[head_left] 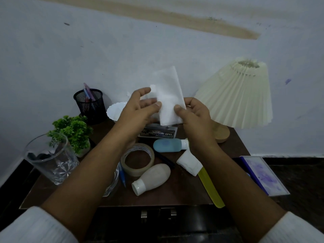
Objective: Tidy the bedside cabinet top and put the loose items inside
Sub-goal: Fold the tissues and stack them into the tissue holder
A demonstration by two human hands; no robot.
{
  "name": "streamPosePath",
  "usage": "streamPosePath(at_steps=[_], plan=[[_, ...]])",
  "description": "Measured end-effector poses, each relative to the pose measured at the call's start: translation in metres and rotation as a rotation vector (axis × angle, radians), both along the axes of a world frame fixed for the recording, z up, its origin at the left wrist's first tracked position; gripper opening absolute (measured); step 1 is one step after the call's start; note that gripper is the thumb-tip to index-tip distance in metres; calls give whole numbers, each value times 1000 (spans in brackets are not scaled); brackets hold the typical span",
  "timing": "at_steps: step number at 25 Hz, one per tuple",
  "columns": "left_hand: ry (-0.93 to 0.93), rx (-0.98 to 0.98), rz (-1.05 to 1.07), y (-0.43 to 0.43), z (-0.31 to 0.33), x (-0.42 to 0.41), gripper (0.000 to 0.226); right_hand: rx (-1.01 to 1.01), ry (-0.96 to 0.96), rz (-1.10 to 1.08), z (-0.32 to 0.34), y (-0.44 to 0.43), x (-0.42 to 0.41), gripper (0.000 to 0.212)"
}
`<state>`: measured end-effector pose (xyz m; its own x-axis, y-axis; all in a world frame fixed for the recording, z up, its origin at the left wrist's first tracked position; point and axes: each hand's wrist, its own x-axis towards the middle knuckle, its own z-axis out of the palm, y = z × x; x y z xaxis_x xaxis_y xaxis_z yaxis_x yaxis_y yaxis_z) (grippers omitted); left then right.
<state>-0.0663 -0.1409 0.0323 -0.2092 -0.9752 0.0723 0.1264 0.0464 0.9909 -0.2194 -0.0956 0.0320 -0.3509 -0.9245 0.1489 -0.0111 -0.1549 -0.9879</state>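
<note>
Head view. Both hands were raised above the bedside cabinet top (pixel 184 193), holding a white tissue (pixel 169 97) between them. The left hand (pixel 135 109) pinched the tissue's left edge between thumb and fingers; the right hand (pixel 194 116) pinched its lower right edge, thumb on the front face. Both grips were closed on the tissue, which stood roughly upright and partly folded.

Loose items lay on the cabinet top below: a tape roll (pixel 137 159), a blue bottle (pixel 169 145), a beige bottle (pixel 151 178) on its side, a second folded tissue (pixel 190 164), a yellow comb (pixel 210 187) overhanging the front edge, a blue pen (pixel 122 178) and a card (pixel 158 133). A glass (pixel 50 158), plant (pixel 71 132), pen holder (pixel 90 105) and lamp (pixel 240 94) stood around them.

Judgement: the step in hand was folding the tissue. To do it well, edges should be matched before creasing, with light pinches to avoid tearing. The cabinet doors (pixel 157 223) appeared closed.
</note>
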Motion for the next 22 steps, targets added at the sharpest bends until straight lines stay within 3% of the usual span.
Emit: streamPosePath(at_steps=[2,5,10,16,22], plan=[[38,56,-59,2,2,-2,40,35,-21,76,1,2,1,16],[49,-14,-16,4,4,0,28,-8,89,61,3,5,5,12],[-146,-177,-12,7,5,7,33,-74,262,-51,1,7,2,23],[-92,-88,-71,14,9,9,25,-128,299,-106,0,9,0,20],[-203,-224,-25,19,7,15,32,-49,525,147,10,20,-5,24]])
